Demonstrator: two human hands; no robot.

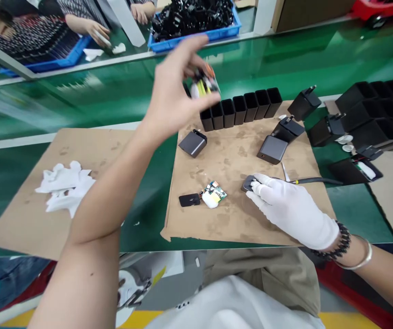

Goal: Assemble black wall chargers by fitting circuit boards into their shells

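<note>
My bare left hand (179, 84) is raised over the far edge of the cardboard, its thumb and fingers closed on a small circuit board (205, 84) with yellow and orange parts, blurred by motion. Behind it runs a row of open black charger cases (240, 109). My right hand (285, 205), in a white glove, rests low on the cardboard with its fingertips closed on a small black charger cap (248, 183); part of the cap is hidden under the glove. Left of it lies another circuit board (213, 194), joined to a flat black end cap (189, 199).
Finished-looking black chargers (193, 143) lie on the cardboard mat (196, 224). A black-handled tool (315, 180) lies by my right hand, and more cases (378, 109) stand at right. White gloves (66, 185) lie left. Across the green belt (114, 98), a co-worker's hands work near blue trays (196, 39).
</note>
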